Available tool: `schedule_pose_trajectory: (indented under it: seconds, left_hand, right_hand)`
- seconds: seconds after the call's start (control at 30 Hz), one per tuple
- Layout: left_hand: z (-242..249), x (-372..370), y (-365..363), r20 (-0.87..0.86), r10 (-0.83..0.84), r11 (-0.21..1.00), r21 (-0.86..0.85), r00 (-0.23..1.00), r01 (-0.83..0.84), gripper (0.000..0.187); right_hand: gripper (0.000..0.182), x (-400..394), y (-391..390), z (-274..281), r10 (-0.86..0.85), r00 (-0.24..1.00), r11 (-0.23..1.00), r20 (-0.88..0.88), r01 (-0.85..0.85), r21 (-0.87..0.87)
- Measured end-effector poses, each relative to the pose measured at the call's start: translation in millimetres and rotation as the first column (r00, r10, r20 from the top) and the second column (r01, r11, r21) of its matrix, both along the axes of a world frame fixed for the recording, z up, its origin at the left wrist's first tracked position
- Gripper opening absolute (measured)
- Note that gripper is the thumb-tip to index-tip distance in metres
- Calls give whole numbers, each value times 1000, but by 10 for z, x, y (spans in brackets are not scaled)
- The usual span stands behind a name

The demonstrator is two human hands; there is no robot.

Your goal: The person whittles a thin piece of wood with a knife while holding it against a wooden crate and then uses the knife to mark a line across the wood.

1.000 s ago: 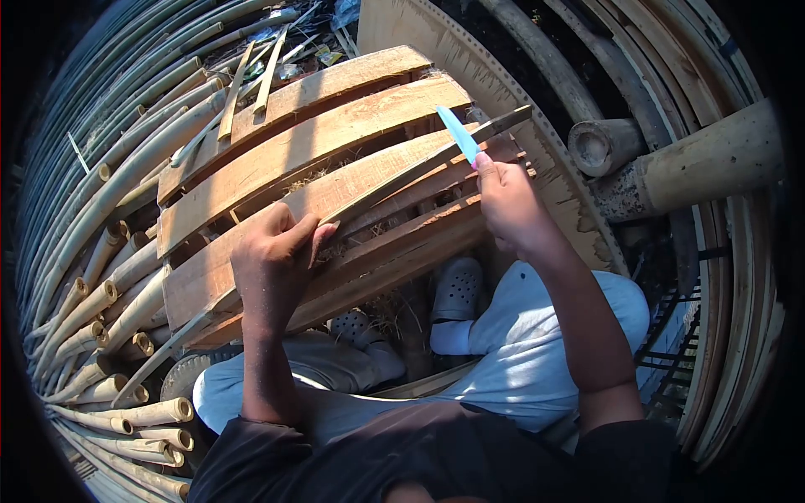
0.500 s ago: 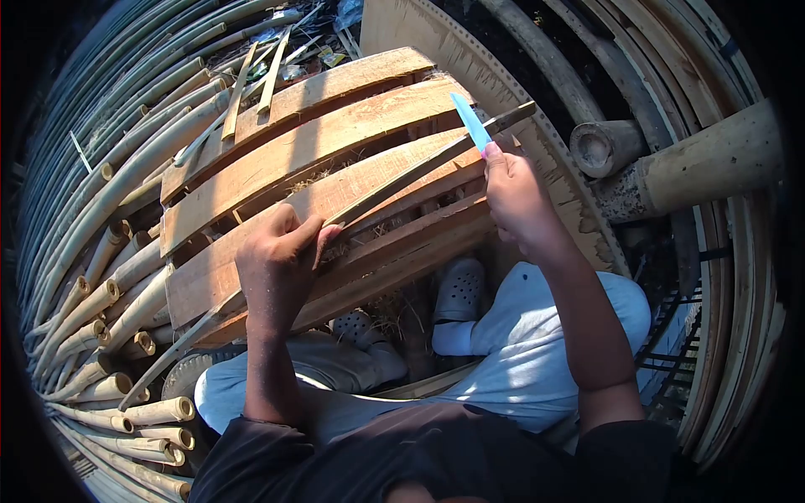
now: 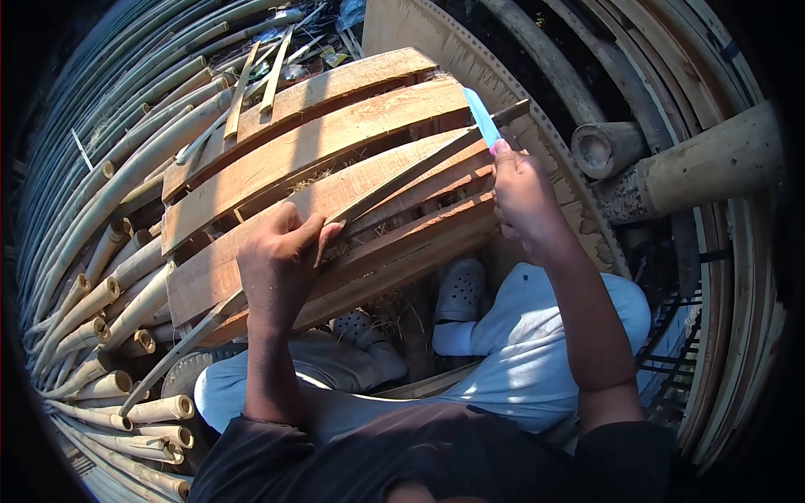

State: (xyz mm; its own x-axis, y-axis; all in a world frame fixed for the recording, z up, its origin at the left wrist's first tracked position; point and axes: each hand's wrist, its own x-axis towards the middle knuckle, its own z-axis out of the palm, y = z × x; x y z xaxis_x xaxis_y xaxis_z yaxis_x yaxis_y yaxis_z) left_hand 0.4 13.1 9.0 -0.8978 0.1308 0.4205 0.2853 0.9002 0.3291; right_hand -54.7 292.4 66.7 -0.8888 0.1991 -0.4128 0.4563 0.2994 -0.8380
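Note:
My left hand is closed round a long, thin bamboo strip, thumb and fingers pinching it over the slatted wooden table. The strip slants from the lower left, under my wrist, up to the right past the table's edge. In my right hand is a knife with a light-blue blade, my fingers wrapped round its handle. The blade crosses the strip near its far end, tip pointing up and left. Its handle is hidden in my fist.
Bamboo poles lie stacked along the left. Two thin slats rest on the table's far side. At the right, a thick bamboo pole juts in beside stacked split lengths. A curved board stands behind the table.
My right hand has shifted slightly right and down along with the knife, and the blade now lies across the strip nearer its far end. My left hand has barely moved.

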Motion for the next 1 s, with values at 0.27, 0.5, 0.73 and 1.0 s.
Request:
schedule_pose_trajectory:
  seconds: [0.27,0.5,0.73,1.0]
  left_hand:
    - [-2,18,5,-3,14,999,-36,1000,-14,25]
    - [-5,-6,7,5,-4,1000,-1,1000,4,23]
    - [-17,17,26,-21,16,999,-49,1000,-17,25]
    - [-31,9,99,-41,-49,997,56,998,51,18]
  right_hand:
    - [40,-19,-33,-2,-10,997,999,-78,7,-42]
    - [39,48,-68,158,48,992,996,116,-39,-76]
    - [34,204,-139,-31,253,945,968,206,-249,-45]
    - [41,317,264,71,264,961,962,87,-269,44]
